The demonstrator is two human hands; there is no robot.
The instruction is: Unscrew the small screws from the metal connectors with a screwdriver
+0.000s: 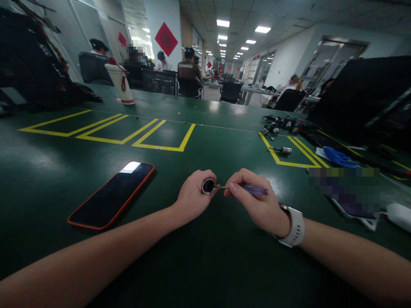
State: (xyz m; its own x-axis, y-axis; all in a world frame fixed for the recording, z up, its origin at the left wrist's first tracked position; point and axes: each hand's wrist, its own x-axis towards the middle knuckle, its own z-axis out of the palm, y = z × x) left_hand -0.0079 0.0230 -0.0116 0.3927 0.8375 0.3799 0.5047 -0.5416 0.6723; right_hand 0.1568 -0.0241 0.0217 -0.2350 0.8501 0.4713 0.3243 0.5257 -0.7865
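My left hand (194, 194) is closed around a round metal connector (208, 185), whose dark hollow end faces me. Between the fingers of my right hand (253, 199) is a small screwdriver (256, 190) with a clear purple handle. Its thin shaft points left and its tip meets the connector's right side, where a small metal piece sticks out; whether it sits in a screw is too small to tell. Both hands are above the green table (199, 265), near its middle. A white watch (293, 226) is on my right wrist.
A phone in an orange case (112, 196) lies left of my hands. Beyond, yellow tape outlines (160, 148) mark the table. At right are a loose metal connector (282, 150), several dark connectors (285, 124) and a blue glove (340, 156). A white cup (122, 83) stands far left.
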